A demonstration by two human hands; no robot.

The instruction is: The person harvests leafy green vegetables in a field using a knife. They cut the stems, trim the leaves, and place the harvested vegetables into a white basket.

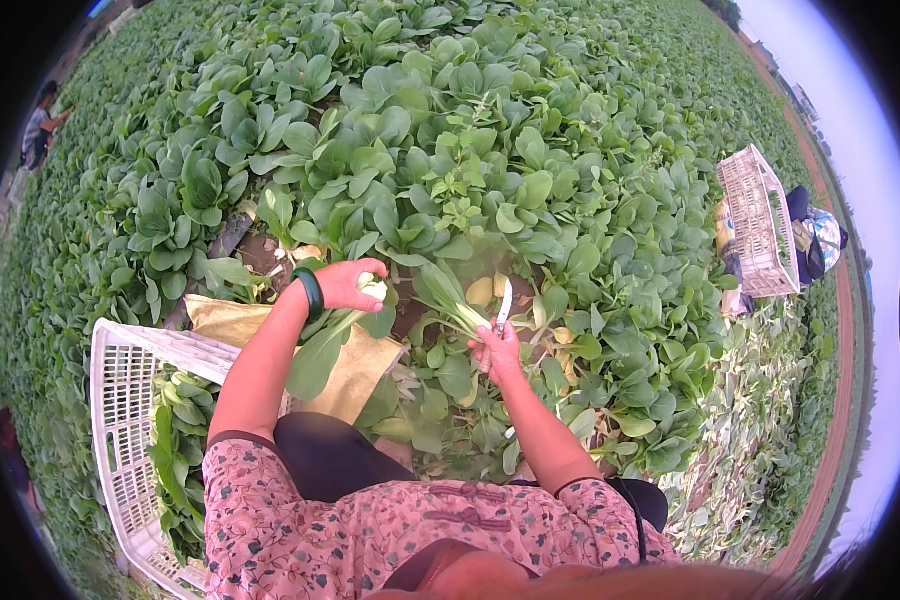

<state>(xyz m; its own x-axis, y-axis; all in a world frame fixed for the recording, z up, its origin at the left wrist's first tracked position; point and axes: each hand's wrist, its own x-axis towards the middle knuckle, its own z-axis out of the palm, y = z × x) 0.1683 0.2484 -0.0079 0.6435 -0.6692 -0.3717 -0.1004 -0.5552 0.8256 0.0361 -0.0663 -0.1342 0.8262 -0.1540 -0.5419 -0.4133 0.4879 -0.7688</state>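
My left hand, below a dark green bangle, grips a head of bok choy by its pale base, its leaves hanging down toward me. In my right hand is a small knife, its blade pointing up and away from me. The same hand holds leafy bok choy stalks that spread out to the left. Beneath the left hand lies a yellowish sack. Growing bok choy fills the ground ahead.
A white plastic crate with cut bok choy stands at my left. Another crate is at the right, beside a person. Someone else is at the far left. Cut leaves litter the ground at right.
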